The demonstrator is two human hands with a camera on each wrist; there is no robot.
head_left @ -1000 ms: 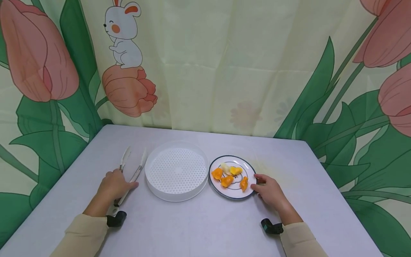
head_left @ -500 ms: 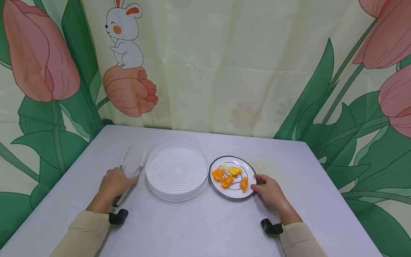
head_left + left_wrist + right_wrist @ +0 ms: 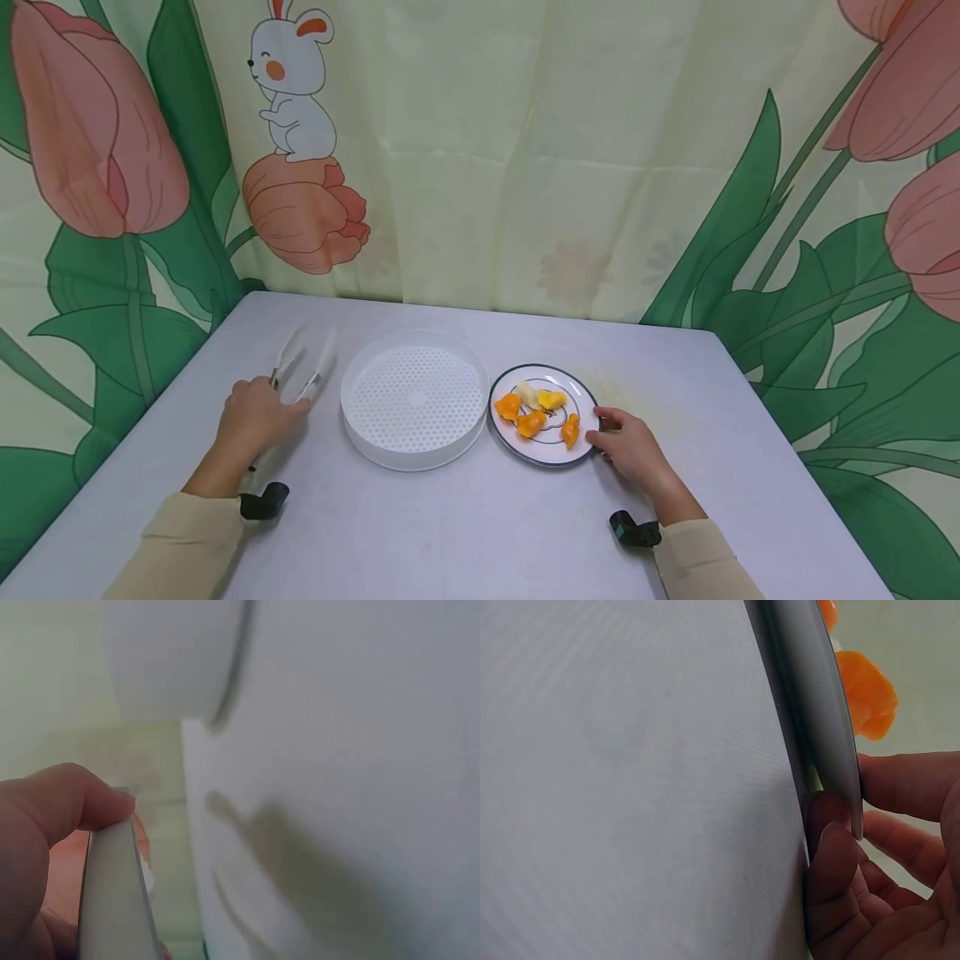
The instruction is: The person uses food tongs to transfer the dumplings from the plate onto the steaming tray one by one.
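Note:
My left hand point(image 3: 255, 417) grips a pair of tongs point(image 3: 324, 362) with pale tips, their two arms spread apart and pointing to the back. In the left wrist view the thumb presses on one flat tong arm point(image 3: 116, 892), and a shadow falls on the table beside it. On the right, my right hand point(image 3: 630, 446) pinches the edge of a white plate point(image 3: 543, 452) with a dark rim. Several orange, yellow and whitish dumpling-shaped pieces point(image 3: 531, 424) lie on this plate. The right wrist view shows fingertips above and below the plate's rim point(image 3: 821, 712).
Between the hands stands a round white tray point(image 3: 416, 396) with a perforated base and a raised wall, right beside the plate. The white-covered table point(image 3: 450, 533) ends at a back edge before a printed curtain point(image 3: 465, 167).
My left hand has raised the tongs and shifted them slightly back and to the left. The right hand, plate and tray stay where they were.

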